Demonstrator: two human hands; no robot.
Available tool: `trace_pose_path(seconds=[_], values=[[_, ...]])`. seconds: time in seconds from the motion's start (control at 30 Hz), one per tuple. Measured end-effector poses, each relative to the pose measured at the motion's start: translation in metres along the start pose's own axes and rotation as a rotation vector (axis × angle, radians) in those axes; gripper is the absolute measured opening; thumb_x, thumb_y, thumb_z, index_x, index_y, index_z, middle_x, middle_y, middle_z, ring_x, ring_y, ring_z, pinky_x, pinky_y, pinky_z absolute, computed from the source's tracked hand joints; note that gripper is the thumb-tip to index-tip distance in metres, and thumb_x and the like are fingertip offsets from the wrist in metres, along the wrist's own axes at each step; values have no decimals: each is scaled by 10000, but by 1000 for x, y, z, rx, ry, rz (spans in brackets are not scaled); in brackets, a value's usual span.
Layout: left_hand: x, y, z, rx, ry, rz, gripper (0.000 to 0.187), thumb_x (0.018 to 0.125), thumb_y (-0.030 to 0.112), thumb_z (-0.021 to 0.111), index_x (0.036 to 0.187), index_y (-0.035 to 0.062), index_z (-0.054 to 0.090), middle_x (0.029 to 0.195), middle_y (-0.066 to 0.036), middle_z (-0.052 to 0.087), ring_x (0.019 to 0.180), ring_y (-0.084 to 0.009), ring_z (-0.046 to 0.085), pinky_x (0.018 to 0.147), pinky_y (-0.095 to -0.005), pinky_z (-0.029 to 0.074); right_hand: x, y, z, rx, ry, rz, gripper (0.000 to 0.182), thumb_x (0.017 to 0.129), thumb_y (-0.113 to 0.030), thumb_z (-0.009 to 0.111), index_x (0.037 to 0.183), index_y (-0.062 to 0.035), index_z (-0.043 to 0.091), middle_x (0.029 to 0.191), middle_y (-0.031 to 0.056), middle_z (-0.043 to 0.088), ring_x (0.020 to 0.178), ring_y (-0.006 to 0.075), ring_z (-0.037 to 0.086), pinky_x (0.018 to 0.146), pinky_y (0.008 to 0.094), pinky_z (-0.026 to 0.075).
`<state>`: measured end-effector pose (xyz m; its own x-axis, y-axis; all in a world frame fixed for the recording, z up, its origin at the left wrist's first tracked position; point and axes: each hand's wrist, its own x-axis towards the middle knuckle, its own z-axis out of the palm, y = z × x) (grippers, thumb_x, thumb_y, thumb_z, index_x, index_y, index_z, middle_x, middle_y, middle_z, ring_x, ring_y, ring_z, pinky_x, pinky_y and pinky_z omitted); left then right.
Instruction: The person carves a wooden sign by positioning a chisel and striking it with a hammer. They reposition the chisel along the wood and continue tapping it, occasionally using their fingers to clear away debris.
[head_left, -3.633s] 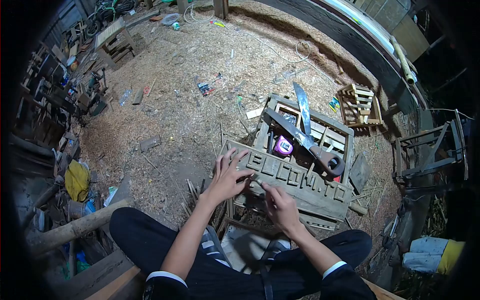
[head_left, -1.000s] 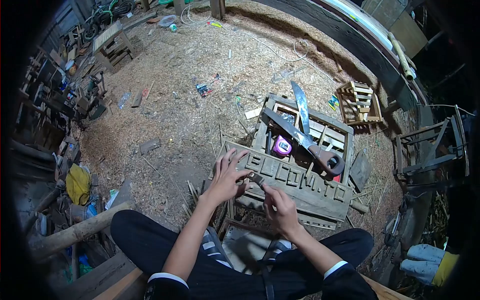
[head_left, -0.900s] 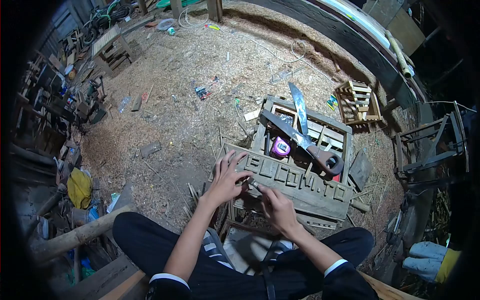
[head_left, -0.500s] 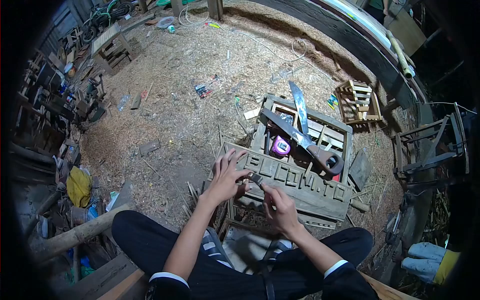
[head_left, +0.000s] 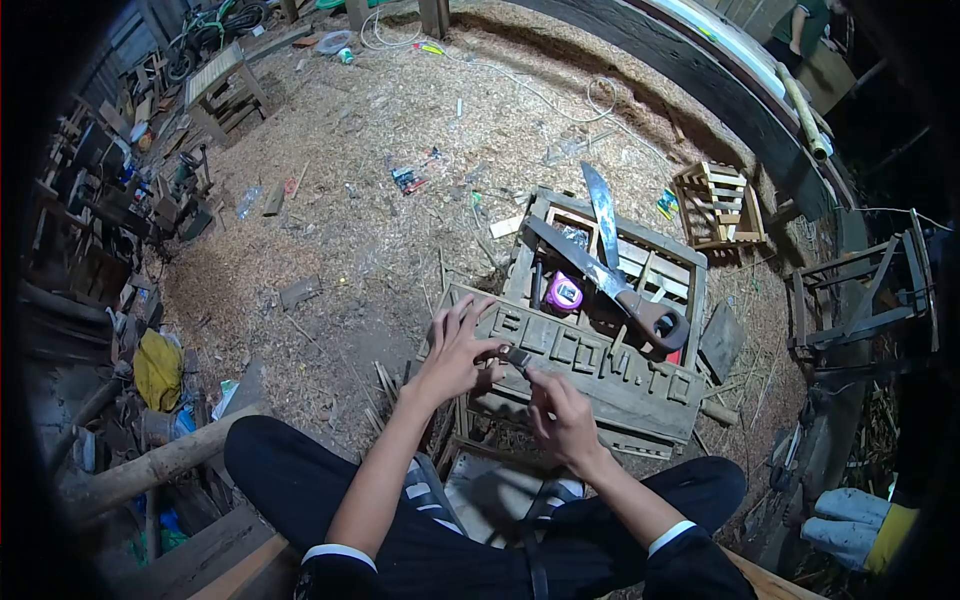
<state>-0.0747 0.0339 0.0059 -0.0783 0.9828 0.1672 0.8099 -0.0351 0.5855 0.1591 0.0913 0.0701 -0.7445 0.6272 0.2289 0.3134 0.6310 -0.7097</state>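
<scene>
My left hand [head_left: 452, 352] lies over the left end of a wooden board [head_left: 640, 405], its fingers spread and its thumb reaching toward a small flat dark tool [head_left: 516, 358]. Raised wooden letters [head_left: 583, 349] run along the board. My right hand [head_left: 562, 412] is closed around the near end of that tool, whose tip sits right by my left thumb, over the lower edge of the lettering. The exact kind of tool cannot be made out. Just beyond the board, a handsaw [head_left: 635, 303] rests on a slatted wooden crate [head_left: 697, 256], with a pink tape measure [head_left: 564, 292] beside it.
A machete blade [head_left: 600, 205] crosses the saw. To the right are a small slatted crate [head_left: 719, 205] and a wooden frame [head_left: 865, 290]. Grey gloves [head_left: 848, 525] lie low right, a bamboo pole [head_left: 165, 465] low left. A person [head_left: 797, 35] stands far right.
The tool and both hands have hardly shifted. At the far upper right, more of the other person's body has come into view.
</scene>
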Motion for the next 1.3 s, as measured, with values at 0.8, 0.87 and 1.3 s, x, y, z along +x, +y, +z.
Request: trace_pose_path(seconds=[0.8,0.87,1.3], values=[[-4,13,-9,-85,17,-15,464,692,265,847,1141,170,778,1680,-140,374,1581,-394,236,1292,-568,172,2,19,-9,64,-29,181,449,938,19,680,1377,-60,635,1157,192,708,1031,366,713,883,435,566],[-5,16,-12,-92,8,-33,519,677,258,852,1178,164,753,1677,-143,375,1582,-391,231,1292,-551,181,1,19,-6,73,-44,178,447,941,9,685,1379,-62,633,1189,203,710,1091,388,706,927,452,559],[-9,49,35,63,362,-266,461,733,297,897,1108,122,692,1587,-133,489,1528,-374,345,1243,-576,229,1,34,1,76,120,209,544,944,39,656,1463,-80,547,1244,253,666,1130,470,663,947,509,542]])
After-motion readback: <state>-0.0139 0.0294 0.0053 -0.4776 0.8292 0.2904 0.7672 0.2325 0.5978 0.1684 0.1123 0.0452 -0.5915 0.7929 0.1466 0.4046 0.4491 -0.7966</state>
